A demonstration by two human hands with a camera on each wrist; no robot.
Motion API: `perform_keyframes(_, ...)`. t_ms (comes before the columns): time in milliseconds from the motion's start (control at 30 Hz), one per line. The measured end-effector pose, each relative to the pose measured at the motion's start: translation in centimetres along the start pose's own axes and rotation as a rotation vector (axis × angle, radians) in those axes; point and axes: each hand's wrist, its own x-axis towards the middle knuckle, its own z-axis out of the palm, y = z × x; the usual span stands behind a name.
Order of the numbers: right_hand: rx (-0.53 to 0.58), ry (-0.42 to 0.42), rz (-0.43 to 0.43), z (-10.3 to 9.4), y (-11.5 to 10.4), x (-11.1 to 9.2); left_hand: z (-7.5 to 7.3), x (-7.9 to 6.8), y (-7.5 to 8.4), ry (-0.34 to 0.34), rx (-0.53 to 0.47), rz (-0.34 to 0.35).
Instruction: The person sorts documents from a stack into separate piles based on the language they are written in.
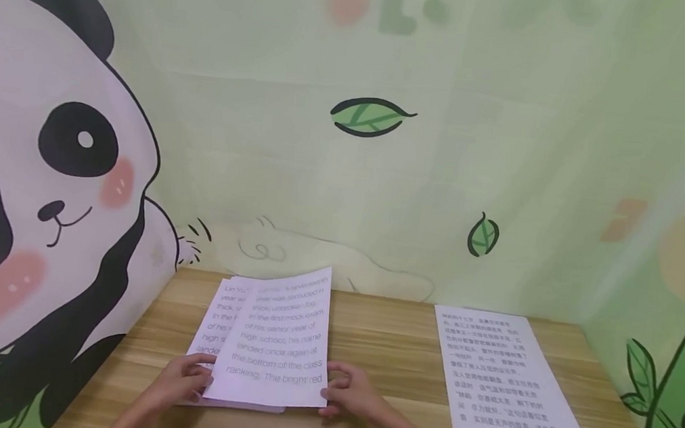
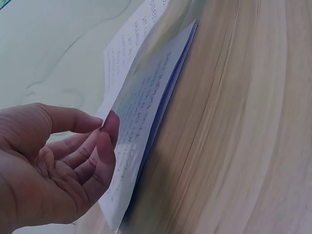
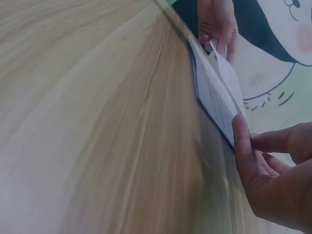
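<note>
A white sheet of paper (image 1: 279, 344) with large English print is raised over a stack of similar sheets (image 1: 211, 318). Its lower left edge is pinched between thumb and fingers of my left hand (image 1: 184, 380). On the opposite edge my right hand (image 1: 354, 392) pinches the same sheet. The left wrist view shows the left hand (image 2: 63, 161) with its fingertips on the paper's edge, above the printed stack (image 2: 141, 126). In the right wrist view the right hand (image 3: 278, 170) grips the near edge, and the sheet (image 3: 229, 78) slants up off the stack.
Another stack of paper (image 1: 505, 384), printed in Chinese, lies at the right of the wooden table (image 1: 386, 340). Behind the table hangs a green backdrop (image 1: 233, 130) with a panda and leaves drawn on it.
</note>
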Motion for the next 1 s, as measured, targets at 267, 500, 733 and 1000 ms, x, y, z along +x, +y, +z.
perform_keyframes(267,0.013,-0.02,0.023,2.3,0.0,1.5,-0.9,0.0,-0.3,0.118,0.085,-0.134)
perform_keyframes(500,0.037,-0.028,0.019,3.4,0.9,2.5,-1.8,0.3,-1.2,0.123,0.107,-0.169)
perform_keyframes(733,0.041,-0.023,0.027,4.0,1.4,3.0,-2.5,0.0,-2.2,0.135,0.081,-0.179)
perform_keyframes(1000,-0.004,0.006,0.024,4.7,2.0,3.6,-2.9,0.1,-2.5,0.131,0.106,-0.201)
